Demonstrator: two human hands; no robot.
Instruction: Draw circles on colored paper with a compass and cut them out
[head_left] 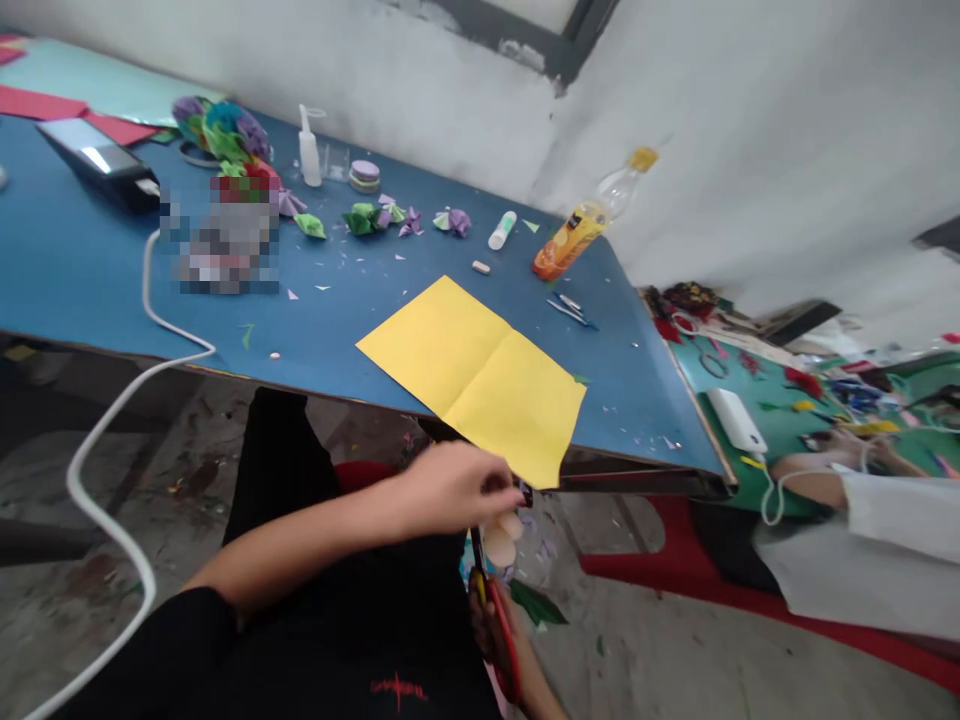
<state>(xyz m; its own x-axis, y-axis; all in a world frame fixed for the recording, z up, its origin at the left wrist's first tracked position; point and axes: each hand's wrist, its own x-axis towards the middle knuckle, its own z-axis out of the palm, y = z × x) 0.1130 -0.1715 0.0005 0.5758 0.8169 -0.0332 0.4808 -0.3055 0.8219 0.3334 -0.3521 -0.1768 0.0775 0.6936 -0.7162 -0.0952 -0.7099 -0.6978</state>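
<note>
My left hand [461, 490] hovers just off the table's front edge, its fingers curled together beside the lower corner of a yellow paper sheet [517, 385]. What those fingers pinch, if anything, I cannot make out. The sheet has a crease across its middle and overhangs the edge slightly. Lower down, close to my body, my right hand [491, 625] grips a pair of scissors [510, 650] with red and yellow handles. Their dark blades point up toward my left hand.
Crumpled paper pieces [364, 218], a glue stick [502, 230], a juice bottle [577, 240] and a compass [570, 308] lie or stand on the blue table [330, 320]. A white cable [112, 450] hangs at left. At right, a co-worker's sleeve [900, 520] is by a green table.
</note>
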